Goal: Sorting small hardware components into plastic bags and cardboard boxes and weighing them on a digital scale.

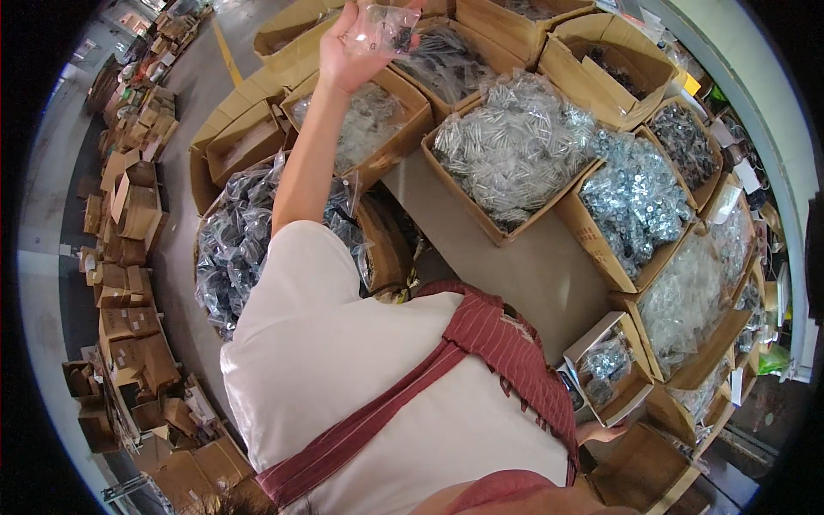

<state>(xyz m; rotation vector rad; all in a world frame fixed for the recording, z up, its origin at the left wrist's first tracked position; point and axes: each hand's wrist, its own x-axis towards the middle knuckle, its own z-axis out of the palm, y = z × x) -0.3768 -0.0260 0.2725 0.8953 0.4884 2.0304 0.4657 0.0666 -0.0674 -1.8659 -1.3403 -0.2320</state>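
My left hand point(350, 53) is stretched far out at the top, its fingers closed on a small transparent plastic bag point(384, 31) with a few dark parts inside. Below it stands a cardboard box of bagged parts point(365, 120). At lower right, my right hand point(601, 433) is under the near edge of a small white-rimmed box point(639, 383) and appears to support it. Bags of shiny metal parts point(606, 365) lie in that box. Most of the right arm is hidden by my body.
Large open cartons surround me: one of silvery bagged pieces point(515, 137), one of bluish metal parts point(635, 202), one of transparent bags point(687, 300). Dark bagged parts point(232, 249) are heaped at left. Along the far left wall are stacked cardboard boxes point(137, 202).
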